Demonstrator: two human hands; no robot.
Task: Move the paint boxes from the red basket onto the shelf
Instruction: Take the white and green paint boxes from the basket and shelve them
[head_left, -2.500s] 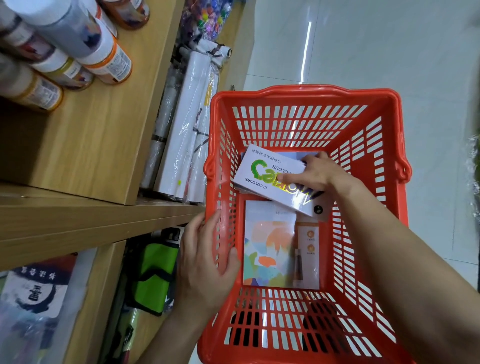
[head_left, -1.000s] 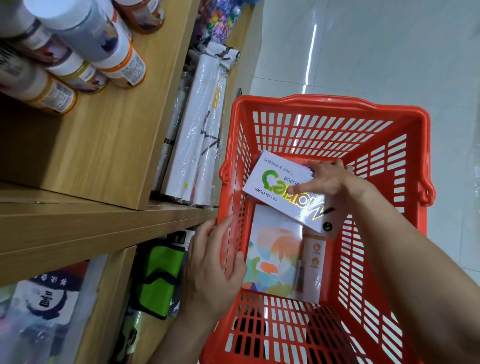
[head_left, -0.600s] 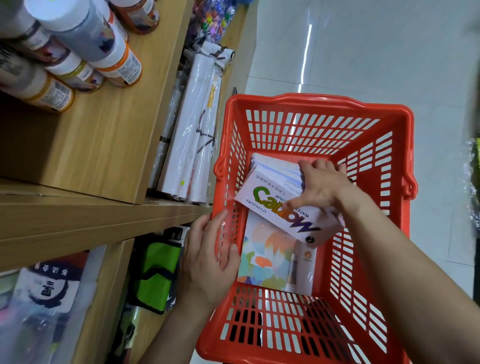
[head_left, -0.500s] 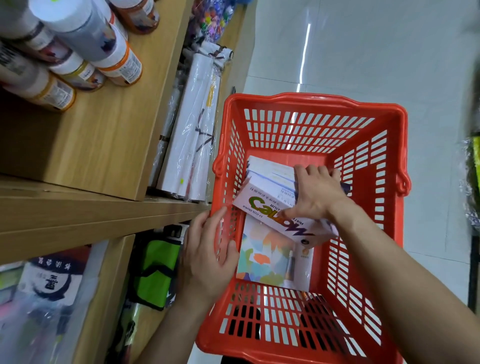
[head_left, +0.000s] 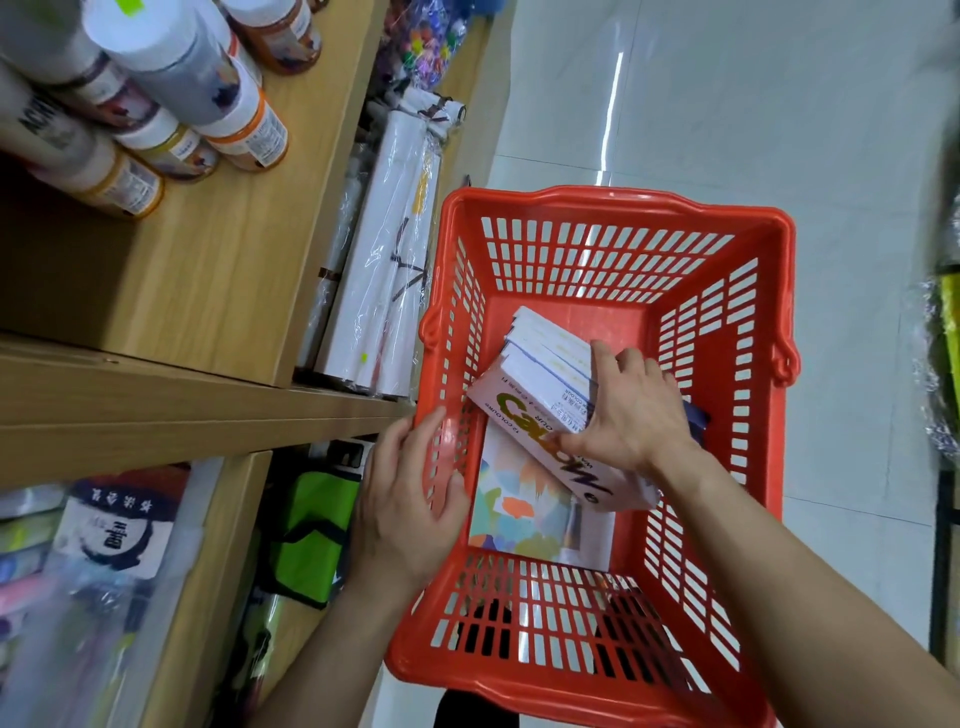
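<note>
A red plastic basket (head_left: 613, 208) stands on the floor beside a wooden shelf (head_left: 218, 270). Inside it lies a stack of white paint boxes (head_left: 540, 384), the nearest one printed with large green and yellow letters. My right hand (head_left: 634, 415) is closed around this stack, fingers over the top and thumb on the printed face. Under the stack lies a flat pack with a colourful cover (head_left: 524, 509). My left hand (head_left: 410, 499) grips the basket's left wall, thumb inside.
Paint bottles (head_left: 171, 104) with white caps stand at the back of the shelf board. Wrapped white paper rolls (head_left: 384, 270) lie on the lower board next to the basket. A green bag (head_left: 311, 530) and packed goods sit below. Shiny tiled floor (head_left: 727, 104) stretches beyond.
My right hand has shifted from the single top box to grip several boxes together, tilting the stack up so the box edges show. My left hand stays on the basket wall.
</note>
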